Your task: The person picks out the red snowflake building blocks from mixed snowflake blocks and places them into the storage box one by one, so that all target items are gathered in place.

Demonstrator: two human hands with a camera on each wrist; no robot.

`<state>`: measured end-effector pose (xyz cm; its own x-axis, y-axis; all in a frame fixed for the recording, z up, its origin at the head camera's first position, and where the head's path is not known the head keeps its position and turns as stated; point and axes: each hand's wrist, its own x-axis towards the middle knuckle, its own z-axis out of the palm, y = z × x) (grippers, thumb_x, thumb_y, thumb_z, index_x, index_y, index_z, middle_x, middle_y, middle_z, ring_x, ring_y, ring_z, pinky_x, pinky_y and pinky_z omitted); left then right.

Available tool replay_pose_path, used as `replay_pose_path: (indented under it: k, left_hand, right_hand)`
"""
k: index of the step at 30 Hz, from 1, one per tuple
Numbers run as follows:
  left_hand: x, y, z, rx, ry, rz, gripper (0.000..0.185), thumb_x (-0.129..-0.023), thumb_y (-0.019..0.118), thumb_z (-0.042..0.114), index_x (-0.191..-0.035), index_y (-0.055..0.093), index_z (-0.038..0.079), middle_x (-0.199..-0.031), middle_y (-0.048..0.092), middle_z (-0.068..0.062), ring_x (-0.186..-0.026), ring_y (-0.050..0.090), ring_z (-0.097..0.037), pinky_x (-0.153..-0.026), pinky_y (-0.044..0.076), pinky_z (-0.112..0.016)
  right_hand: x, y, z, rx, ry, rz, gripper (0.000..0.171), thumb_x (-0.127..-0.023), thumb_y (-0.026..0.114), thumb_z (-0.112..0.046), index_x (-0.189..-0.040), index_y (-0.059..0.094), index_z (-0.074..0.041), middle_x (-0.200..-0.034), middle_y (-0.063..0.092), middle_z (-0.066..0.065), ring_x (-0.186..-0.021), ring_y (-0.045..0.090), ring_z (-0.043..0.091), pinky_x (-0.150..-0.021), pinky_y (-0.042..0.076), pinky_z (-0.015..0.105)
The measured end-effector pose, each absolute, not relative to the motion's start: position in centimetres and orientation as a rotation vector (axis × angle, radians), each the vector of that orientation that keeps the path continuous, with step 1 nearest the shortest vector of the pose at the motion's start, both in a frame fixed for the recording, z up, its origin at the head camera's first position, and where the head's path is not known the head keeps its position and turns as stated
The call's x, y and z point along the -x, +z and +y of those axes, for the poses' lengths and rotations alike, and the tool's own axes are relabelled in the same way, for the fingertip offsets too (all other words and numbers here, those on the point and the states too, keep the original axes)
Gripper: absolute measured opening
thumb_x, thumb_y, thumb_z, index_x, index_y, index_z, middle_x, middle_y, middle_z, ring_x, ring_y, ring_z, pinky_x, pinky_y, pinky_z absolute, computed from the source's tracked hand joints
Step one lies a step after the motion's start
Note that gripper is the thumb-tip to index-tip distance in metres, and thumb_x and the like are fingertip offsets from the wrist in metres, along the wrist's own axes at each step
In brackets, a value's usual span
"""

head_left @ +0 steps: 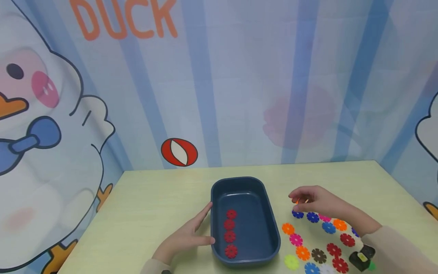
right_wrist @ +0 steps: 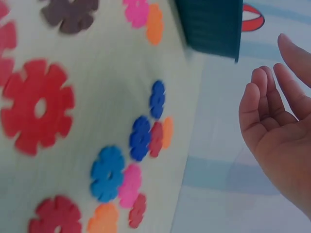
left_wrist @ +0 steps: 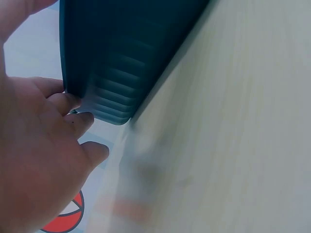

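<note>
Left hand (head_left: 186, 238): I see its straight fingers resting flat against the tray's (head_left: 270, 213) left wall.
Right hand (head_left: 316, 203): relaxed open, hovering over discs (head_left: 313, 217) right of the tray.
Hidden: orange glimpse under the fingers, unclear to me.

4 discs (head_left: 230, 231) in tray (head_left: 270, 213), table (head_left: 154, 201)

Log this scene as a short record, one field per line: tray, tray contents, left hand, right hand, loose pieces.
tray: dark blue tray on the pale table
tray contents: four red flower discs in a row
left hand: left hand flat against the tray's outer wall
right hand: right hand above the loose discs, holding nothing visible
loose pieces: mixed-colour flower discs right of the tray
</note>
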<state>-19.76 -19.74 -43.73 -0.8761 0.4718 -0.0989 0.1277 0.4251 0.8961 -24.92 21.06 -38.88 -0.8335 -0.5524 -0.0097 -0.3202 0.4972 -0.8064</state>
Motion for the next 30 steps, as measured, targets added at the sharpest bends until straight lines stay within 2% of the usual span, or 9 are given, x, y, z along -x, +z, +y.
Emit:
replay_pose_path:
  k: [6, 13, 18, 24, 30]
  left_hand:
    - [19.8, -43.7, -19.8, -0.525, 1.433, 2.353, 0.094, -0.083, 0.073, 0.033, -0.156, 0.014, 0.022, -0.162, 0.012, -0.005, -0.148, 0.010, -0.034, -0.115, 0.016, -0.062]
    - [19.9, -43.8, -19.8, -0.531, 1.430, 2.357, 0.094, -0.083, 0.073, 0.034, -0.156, 0.014, 0.023, -0.162, 0.013, -0.004, -0.148, 0.010, -0.033, -0.115, 0.016, -0.062]
    - [19.9, -43.9, -19.8, -0.529, 1.433, 2.350, 0.095, -0.083, 0.073, 0.033, -0.156, 0.014, 0.022, -0.162, 0.013, -0.004, -0.148, 0.010, -0.033, -0.115, 0.016, -0.062]
    - [19.9, -43.8, -19.7, -0.520, 1.436, 2.344, 0.095, -0.083, 0.073, 0.033, -0.156, 0.014, 0.023, -0.162, 0.012, -0.004, -0.148, 0.010, -0.033, -0.115, 0.015, -0.062]
    - [19.9, -43.8, -19.8, -0.535, 1.433, 2.348, 0.095, -0.083, 0.073, 0.034, -0.156, 0.014, 0.022, -0.162, 0.013, -0.004, -0.148, 0.010, -0.034, -0.115, 0.016, -0.062]
  right_hand:
    - [25.7, -40.2, 22.3, 0.630, -1.278, 2.540, 0.042, -0.088, 0.070, -0.020, -0.119, 0.058, 0.007, -0.095, 0.063, 0.008, -0.084, 0.060, 0.023, -0.073, 0.058, 0.031]
    - [26.7, -42.3, 23.1, 0.534, -1.237, 2.634, 0.040, -0.087, 0.071, -0.019, -0.116, 0.060, 0.005, -0.095, 0.062, 0.005, -0.087, 0.056, 0.021, -0.069, 0.054, 0.022]
    - [27.0, -43.0, 23.3, 0.479, -1.211, 2.632, 0.038, -0.086, 0.072, -0.015, -0.116, 0.060, 0.005, -0.095, 0.061, 0.006, -0.085, 0.054, 0.021, -0.068, 0.054, 0.022]
    - [27.5, -43.5, 23.5, 0.466, -1.143, 2.670, 0.039, -0.084, 0.074, -0.014, -0.115, 0.060, 0.006, -0.099, 0.063, 0.008, -0.087, 0.054, 0.021, -0.073, 0.055, 0.026]
    - [28.2, -44.2, 23.8, 0.430, -1.044, 2.731, 0.042, -0.080, 0.078, -0.017, -0.113, 0.062, 0.003, -0.101, 0.063, 0.006, -0.089, 0.055, 0.020, -0.082, 0.056, 0.038]
